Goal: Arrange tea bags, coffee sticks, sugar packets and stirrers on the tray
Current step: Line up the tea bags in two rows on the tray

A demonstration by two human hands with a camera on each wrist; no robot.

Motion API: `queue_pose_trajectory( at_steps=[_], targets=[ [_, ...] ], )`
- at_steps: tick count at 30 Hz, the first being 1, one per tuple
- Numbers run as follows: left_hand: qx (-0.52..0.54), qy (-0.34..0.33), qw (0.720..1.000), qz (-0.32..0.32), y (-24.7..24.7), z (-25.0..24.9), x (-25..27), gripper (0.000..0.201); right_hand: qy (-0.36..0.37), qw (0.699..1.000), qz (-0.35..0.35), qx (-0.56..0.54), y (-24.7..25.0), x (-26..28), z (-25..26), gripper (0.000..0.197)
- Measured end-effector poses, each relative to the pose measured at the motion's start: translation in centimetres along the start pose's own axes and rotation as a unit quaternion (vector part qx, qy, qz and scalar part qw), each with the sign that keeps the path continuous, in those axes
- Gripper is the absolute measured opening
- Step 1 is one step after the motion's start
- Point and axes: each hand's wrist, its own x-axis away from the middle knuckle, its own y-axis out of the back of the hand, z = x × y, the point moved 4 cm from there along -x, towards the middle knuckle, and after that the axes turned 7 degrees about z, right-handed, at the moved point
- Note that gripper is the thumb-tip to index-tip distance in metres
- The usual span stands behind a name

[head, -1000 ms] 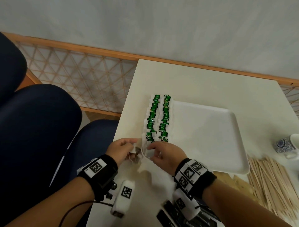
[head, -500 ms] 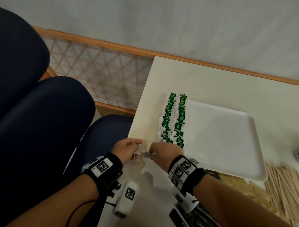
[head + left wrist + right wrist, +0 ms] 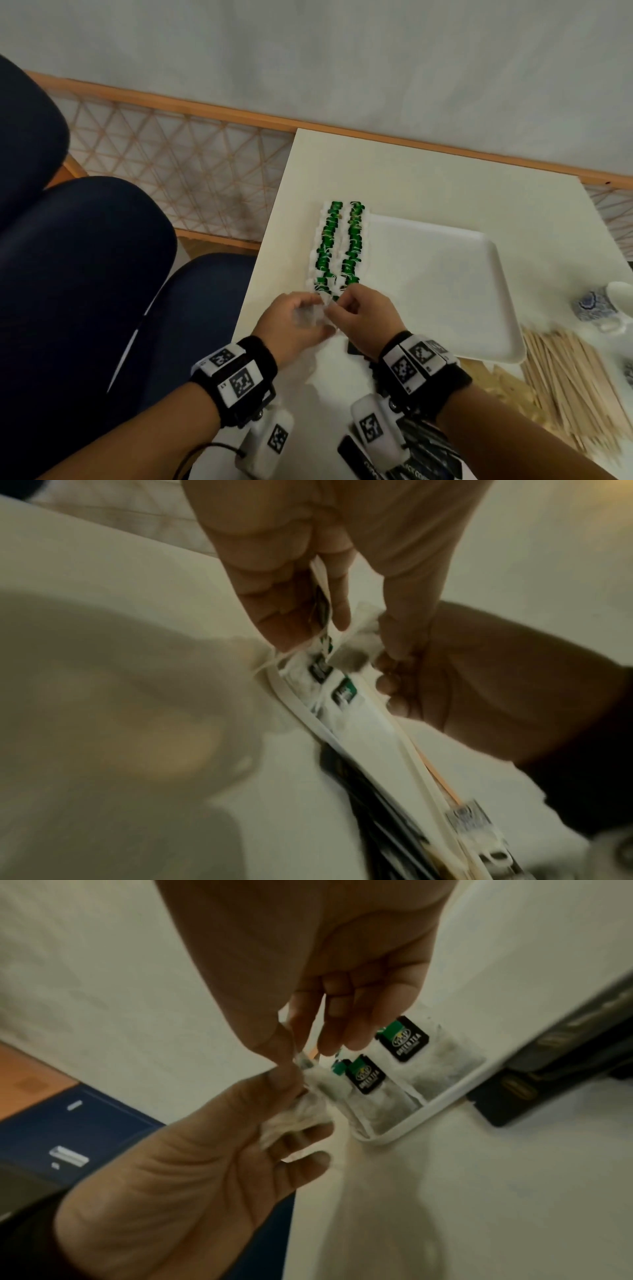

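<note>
White tray (image 3: 486, 308), centre frame: two tea bag rows (image 3: 339, 250) along left edge. Left hand (image 3: 291, 325), right hand (image 3: 363, 318) both pinch crumpled gauzy bag (image 3: 301, 1112).

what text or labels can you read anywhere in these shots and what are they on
"GREEN TEA": on the black and green tags of the tea bags lying in the white tray, right wrist view; the emblem above the words is too small to read.
White lettering on the black packets near the right hand: too blurred to read.
Square coded markers on the wristbands: patterns, no words.
Left hand: holds a tea bag, no legible text.
</note>
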Motion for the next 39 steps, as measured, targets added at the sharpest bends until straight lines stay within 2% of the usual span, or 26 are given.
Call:
queue_pose_trajectory(
  at_steps=[2, 3, 5, 6, 8, 9, 11, 12, 13, 15, 17, 20, 22, 26, 30, 32, 35, 37, 39],
  targets=[
    [-0.035, -0.021, 0.998, 0.043, -0.9, -0.7, 0.3, 0.050, 0.002, 1.000, 0.003, -0.031, 0.1, 0.3, 0.1, 0.020],
    [-0.052, -0.037, 0.996, 0.059, -1.4, -1.1, 0.4, 0.041, 0.008, 0.999, 0.007, -0.044, 0.2, 0.6, 0.3, 0.020],
    [-0.069, -0.067, 0.994, 0.057, -1.7, -1.7, 0.6, 0.012, 0.021, 0.997, 0.023, -0.072, 0.2, 1.0, 0.7, 0.018],
    [-0.062, -0.072, 0.994, 0.051, -1.7, -1.9, 0.6, 0.008, 0.030, 0.996, 0.029, -0.083, 0.3, 1.2, 0.8, 0.016],
    [-0.033, -0.063, 0.997, 0.036, -1.5, -1.3, 0.3, 0.024, 0.037, 0.993, 0.019, -0.108, 0.8, 1.5, 0.8, 0.005],
    [-0.015, -0.053, 0.998, 0.034, -1.4, -1.1, 0.3, 0.025, 0.036, 0.993, 0.009, -0.112, 1.1, 1.6, 0.6, 0.009],
    [0.003, -0.047, 0.998, 0.042, -1.3, -1.0, 0.4, 0.022, 0.021, 0.994, 0.012, -0.109, 1.3, 1.8, -0.2, 0.037],
    [0.015, -0.048, 0.998, 0.049, -1.3, -0.9, 0.5, 0.022, 0.008, 0.993, 0.037, -0.115, 1.2, 1.9, -0.4, 0.048],
    [0.034, -0.045, 0.997, 0.055, -1.4, -1.0, 0.6, 0.022, 0.000, 0.990, 0.067, -0.127, 0.8, 2.1, -0.5, 0.050],
    [0.081, -0.026, 0.995, 0.048, -1.3, -0.7, 0.5, 0.019, 0.001, 0.982, 0.110, -0.153, 0.0, 2.4, -0.7, 0.030],
    [0.116, 0.000, 0.992, 0.040, -1.1, -0.6, 0.5, 0.012, -0.008, 0.980, 0.107, -0.165, -0.4, 2.6, -0.9, 0.006],
    [0.126, 0.020, 0.991, 0.049, -0.6, -0.4, 0.7, 0.006, -0.030, 0.982, 0.087, -0.168, -0.4, 2.4, -1.6, 0.012],
    [0.127, 0.024, 0.990, 0.051, -0.3, -0.3, 0.6, 0.008, -0.022, 0.977, 0.107, -0.182, -0.4, 2.4, -1.5, 0.007],
    [0.121, 0.028, 0.992, 0.037, -0.2, -0.2, 0.1, 0.011, -0.004, 0.972, 0.143, -0.185, -1.0, 2.4, -1.2, 0.013],
    [0.118, 0.020, 0.992, 0.027, -0.7, -0.4, -0.2, 0.031, -0.033, 0.980, 0.108, -0.165, -1.3, 1.6, -1.6, 0.023],
    [0.138, 0.023, 0.990, 0.029, -0.8, -0.5, -0.2, 0.038, -0.050, 0.981, 0.097, -0.159, -1.3, 1.3, -1.9, 0.019],
    [0.132, 0.016, 0.991, 0.015, 0.0, -0.4, -0.3, 0.036, -0.057, 0.974, 0.075, -0.207, -0.3, 1.2, -2.6, 0.009],
    [0.072, 0.011, 0.997, -0.016, 0.9, 0.1, -0.8, 0.030, -0.061, 0.972, 0.039, -0.225, 1.1, 1.1, -3.6, 0.007],
    [-0.053, 0.020, 0.998, -0.040, 1.6, 0.8, -1.6, 0.042, -0.075, 0.971, 0.011, -0.228, 2.1, 0.9, -4.8, 0.007]
  ],
)
